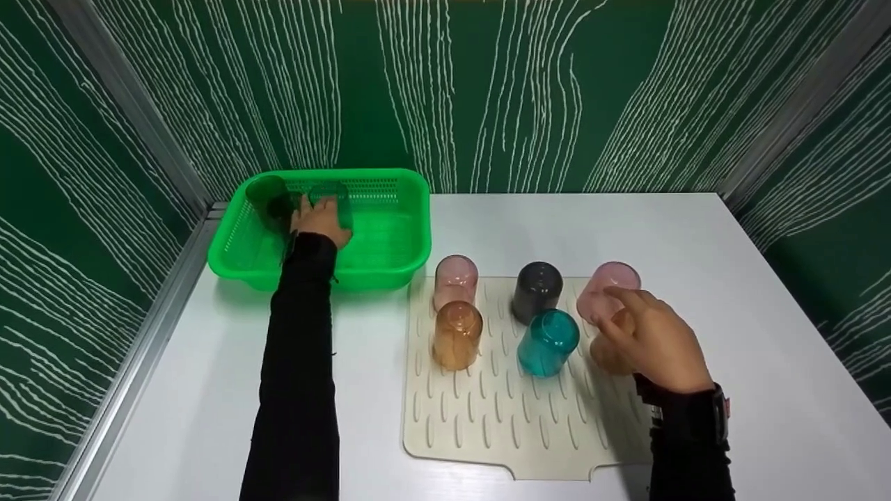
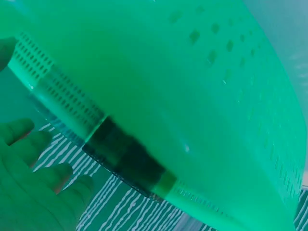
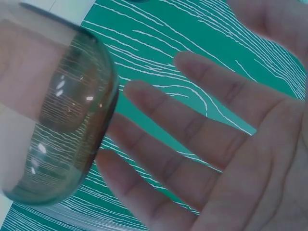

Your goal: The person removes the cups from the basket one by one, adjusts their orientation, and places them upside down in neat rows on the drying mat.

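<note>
Clock directions run from the mat's middle, head view. On the worktop (image 1: 181, 403) lies the mat (image 1: 501, 431), bearing six upturned cups. Nearer row: amber cup (image 1: 457, 337) at ten, teal cup (image 1: 548, 344) at one, second amber cup (image 1: 612, 360) at two. The right hand (image 1: 661, 341), fingers extended and gripping nothing, is beside that last one. Behind: pink cup (image 1: 456, 273) at eleven, grey cup (image 1: 537, 289) at twelve, another pink cup (image 1: 618, 275) at one. Farthest, at ten, the basket (image 1: 379, 278) contains a dark cup (image 1: 264, 191) and a bluish cup (image 1: 334, 191); the left hand (image 1: 322, 223) reaches in, fingers loosely spread, contact unclear.
</note>
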A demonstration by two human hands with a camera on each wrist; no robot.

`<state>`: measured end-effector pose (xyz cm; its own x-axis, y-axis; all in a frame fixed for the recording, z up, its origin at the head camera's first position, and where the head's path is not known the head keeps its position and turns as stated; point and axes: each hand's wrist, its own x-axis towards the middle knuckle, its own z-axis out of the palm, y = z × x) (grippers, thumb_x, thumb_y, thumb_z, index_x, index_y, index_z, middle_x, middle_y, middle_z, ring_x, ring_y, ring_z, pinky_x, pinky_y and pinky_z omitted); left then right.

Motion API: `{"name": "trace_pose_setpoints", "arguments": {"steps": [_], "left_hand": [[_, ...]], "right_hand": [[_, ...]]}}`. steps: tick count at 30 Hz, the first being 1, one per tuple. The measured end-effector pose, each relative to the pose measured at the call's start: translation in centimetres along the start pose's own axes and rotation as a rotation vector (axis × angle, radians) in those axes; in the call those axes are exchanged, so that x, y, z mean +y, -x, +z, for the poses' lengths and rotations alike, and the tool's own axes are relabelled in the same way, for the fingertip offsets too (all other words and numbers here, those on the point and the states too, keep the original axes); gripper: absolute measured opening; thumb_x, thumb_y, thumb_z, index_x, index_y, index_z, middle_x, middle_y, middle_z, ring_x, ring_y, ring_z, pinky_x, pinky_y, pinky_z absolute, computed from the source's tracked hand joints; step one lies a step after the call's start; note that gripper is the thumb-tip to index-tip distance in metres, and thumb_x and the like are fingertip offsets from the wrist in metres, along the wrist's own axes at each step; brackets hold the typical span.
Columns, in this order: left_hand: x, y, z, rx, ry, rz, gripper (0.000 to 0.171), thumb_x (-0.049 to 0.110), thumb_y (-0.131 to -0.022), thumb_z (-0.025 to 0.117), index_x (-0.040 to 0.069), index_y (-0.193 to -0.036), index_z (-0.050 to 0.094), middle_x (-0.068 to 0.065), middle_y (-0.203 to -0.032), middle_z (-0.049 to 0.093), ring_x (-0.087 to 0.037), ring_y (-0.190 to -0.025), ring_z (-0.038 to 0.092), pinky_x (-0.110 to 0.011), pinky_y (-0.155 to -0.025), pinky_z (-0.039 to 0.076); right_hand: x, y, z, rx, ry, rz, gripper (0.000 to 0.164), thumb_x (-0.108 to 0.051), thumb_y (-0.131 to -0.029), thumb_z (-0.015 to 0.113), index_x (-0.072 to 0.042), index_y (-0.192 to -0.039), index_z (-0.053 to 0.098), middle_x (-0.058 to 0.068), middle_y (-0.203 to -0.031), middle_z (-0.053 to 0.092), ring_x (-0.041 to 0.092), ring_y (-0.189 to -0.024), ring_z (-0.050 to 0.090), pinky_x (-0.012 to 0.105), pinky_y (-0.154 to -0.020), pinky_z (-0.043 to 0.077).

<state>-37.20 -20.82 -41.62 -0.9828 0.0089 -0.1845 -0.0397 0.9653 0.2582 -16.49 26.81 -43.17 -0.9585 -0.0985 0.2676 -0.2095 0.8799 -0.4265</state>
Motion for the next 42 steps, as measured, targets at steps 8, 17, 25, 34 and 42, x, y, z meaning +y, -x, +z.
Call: {"name": "trace_pose_setpoints", "arguments": {"steps": [8,17,25,34,42], "left_hand": [[0.2,0.5,0.5,0.077,-0.168,0.017,0.043,0.004,-0.112,0.051,-0.010,-0.153,0.053,-0.032,-0.158,0.053,-0.050,-0.154,0.043,-0.057,-0.130,0.035],[0.8,1.4,0.8,0.164,-0.223,-0.054,0.029,-0.003,-0.112,0.050,-0.006,-0.124,0.076,-0.027,-0.126,0.076,-0.043,-0.117,0.073,-0.053,-0.103,0.060],[0.9,1.8,1.1,0.290,-0.129,0.018,0.032,-0.003,-0.112,0.044,-0.015,-0.136,0.062,-0.034,-0.134,0.067,-0.048,-0.122,0.068,-0.057,-0.103,0.060],[1.9,3.1,-0.2,0.451,-0.065,0.148,0.032,-0.001,-0.109,0.053,-0.015,-0.136,0.062,-0.034,-0.135,0.066,-0.049,-0.118,0.068,-0.055,-0.104,0.058],[3.8,6.1,-1.4,0.608,0.146,0.303,0.028,0.007,-0.114,0.051,-0.013,-0.130,0.062,-0.034,-0.124,0.064,-0.050,-0.116,0.064,-0.058,-0.103,0.052]], "right_hand": [[-0.2,0.2,-0.1,0.010,-0.010,-0.010,0.046,-0.019,-0.104,0.074,0.007,-0.141,0.065,0.035,-0.130,0.070,0.052,-0.108,0.068,0.072,-0.096,0.056],[-0.3,0.5,-0.3,0.026,0.000,-0.033,0.045,-0.016,-0.103,0.075,0.007,-0.140,0.065,0.035,-0.132,0.069,0.055,-0.115,0.068,0.072,-0.096,0.055],[-0.3,0.4,-0.2,0.015,-0.006,-0.017,0.047,-0.019,-0.104,0.073,0.008,-0.141,0.064,0.037,-0.131,0.069,0.054,-0.111,0.068,0.072,-0.097,0.055],[-0.3,0.5,-0.4,0.002,-0.014,-0.001,0.047,-0.021,-0.106,0.071,0.008,-0.142,0.064,0.036,-0.124,0.071,0.052,-0.105,0.067,0.073,-0.095,0.055],[-0.4,0.6,-0.5,0.025,-0.014,-0.022,0.046,-0.020,-0.104,0.073,0.007,-0.140,0.065,0.032,-0.112,0.072,0.045,-0.093,0.066,0.070,-0.088,0.057]]}}
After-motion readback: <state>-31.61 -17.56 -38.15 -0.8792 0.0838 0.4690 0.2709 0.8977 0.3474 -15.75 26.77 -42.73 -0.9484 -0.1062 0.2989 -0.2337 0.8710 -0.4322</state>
